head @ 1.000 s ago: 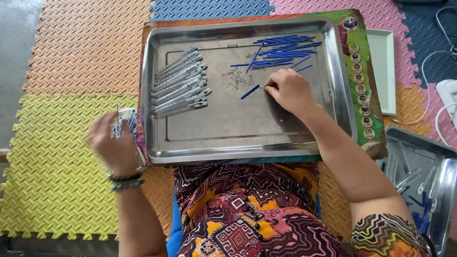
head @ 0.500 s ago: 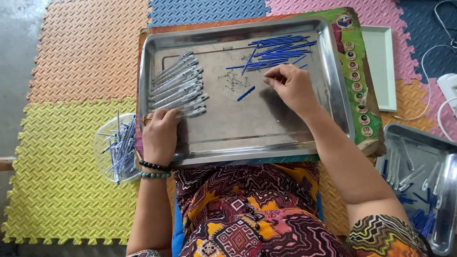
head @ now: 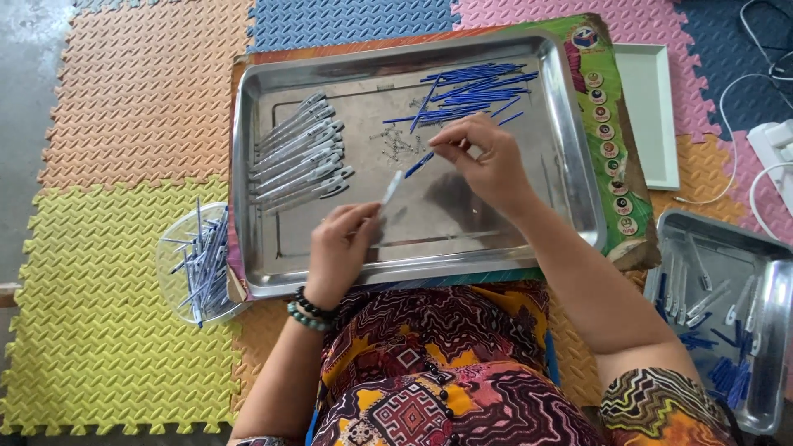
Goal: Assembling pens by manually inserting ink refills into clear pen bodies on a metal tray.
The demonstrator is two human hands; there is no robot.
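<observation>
— What's the setting?
— Coloured foam floor mats under a steel tray; a second tray sits near right; a clear bowl of pen parts sits left.
— And the hands?
— The left hand pinches a clear pen barrel over the tray's middle; the right hand has its fingertips closed on a blue refill; assembled pens lie left, loose refills far right.

Foam floor mats in orange, yellow, blue and pink interlock under everything. A clear round bowl of pen parts sits on the yellow mat. A white rectangular tray lies at the right, near white cables. A 2nd steel tray holds scattered parts.
</observation>
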